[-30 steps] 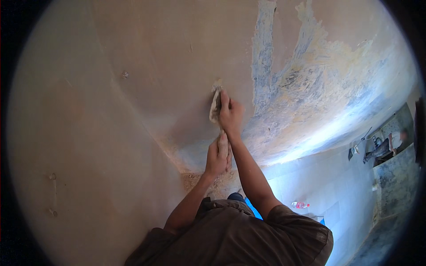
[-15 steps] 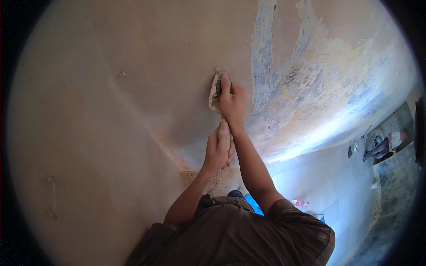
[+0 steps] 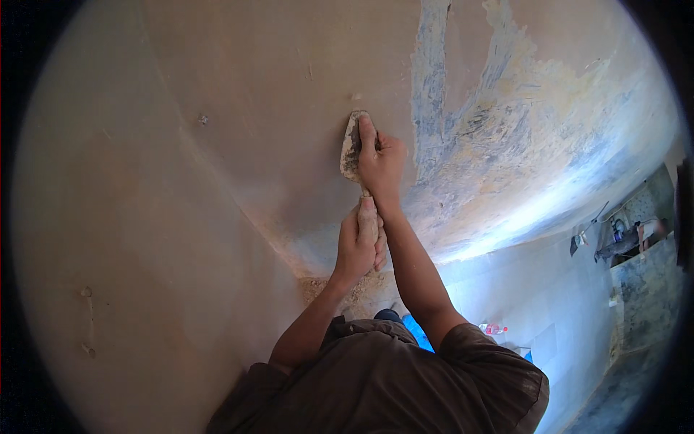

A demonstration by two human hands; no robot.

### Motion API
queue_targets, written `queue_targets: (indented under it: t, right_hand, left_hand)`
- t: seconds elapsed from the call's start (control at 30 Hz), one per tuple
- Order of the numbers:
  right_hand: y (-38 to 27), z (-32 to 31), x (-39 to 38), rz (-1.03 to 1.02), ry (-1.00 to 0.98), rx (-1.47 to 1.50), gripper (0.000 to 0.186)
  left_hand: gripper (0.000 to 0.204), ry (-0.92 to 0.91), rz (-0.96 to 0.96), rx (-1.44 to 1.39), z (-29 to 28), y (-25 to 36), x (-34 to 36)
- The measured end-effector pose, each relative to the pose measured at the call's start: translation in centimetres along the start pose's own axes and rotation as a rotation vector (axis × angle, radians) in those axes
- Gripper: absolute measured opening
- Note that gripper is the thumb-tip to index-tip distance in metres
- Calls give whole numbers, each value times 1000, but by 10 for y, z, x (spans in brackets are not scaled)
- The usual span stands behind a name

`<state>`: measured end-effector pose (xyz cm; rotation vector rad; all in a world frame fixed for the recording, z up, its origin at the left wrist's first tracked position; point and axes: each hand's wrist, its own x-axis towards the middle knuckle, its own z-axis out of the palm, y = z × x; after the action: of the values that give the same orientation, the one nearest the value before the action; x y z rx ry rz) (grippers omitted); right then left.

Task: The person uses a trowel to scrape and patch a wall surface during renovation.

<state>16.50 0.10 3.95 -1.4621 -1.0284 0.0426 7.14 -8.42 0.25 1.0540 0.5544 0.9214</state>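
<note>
A crusted trowel (image 3: 350, 150) lies with its blade against the brownish plastered wall (image 3: 275, 94), its tip pointing up. My left hand (image 3: 358, 239) is closed around its handle, most of which is hidden by the fingers. Just above, my right hand (image 3: 381, 163) grips the blade's right edge, thumb stretched along its face toward the tip. My right wrist crosses close beside my left thumb. A small pale spot (image 3: 356, 96) shows on the wall just above the tip.
Right of my hands, the wall has a rough grey-and-yellow patch (image 3: 499, 130) with peeled edges. Crumbly rubble (image 3: 314, 288) lies at the wall's foot. On the floor are a red-labelled bottle (image 3: 494, 329) and something blue (image 3: 419, 333). Far right, another person (image 3: 625, 242) is bent over.
The pale bit at the trowel's tip now shows as a spot on the wall, apart from the blade. Both hands keep nearly the same place. The far person has shifted posture.
</note>
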Motion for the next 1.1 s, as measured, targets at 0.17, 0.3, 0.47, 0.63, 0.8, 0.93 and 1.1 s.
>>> queue_targets:
  t: [0.17, 0.3, 0.47, 0.63, 0.8, 0.93, 1.1]
  right_hand:
    - [25, 6, -19, -34, 53, 80, 58]
    - [4, 3, 1, -33, 26, -21, 51]
    - [0, 0, -7, 21, -1, 7, 50]
    - [34, 7, -15, -49, 77, 67, 55]
    - [-14, 1, 9, -75, 40, -28, 52]
    - [6, 1, -2, -83, 25, -78, 51]
    - [16, 0, -14, -39, 24, -28, 51]
  left_hand:
    - [50, 17, -88, -17, -8, -21, -10]
    - [49, 6, -91, -21, -2, -1, 0]
    - [49, -1, -23, -16, -6, -6, -4]
    - [50, 8, -71, 6, -6, -19, -4]
    - [50, -26, -44, -42, -4, 12, 5]
    - [50, -7, -53, -24, -5, -6, -2]
    - [50, 11, -90, -34, -11, -25, -4]
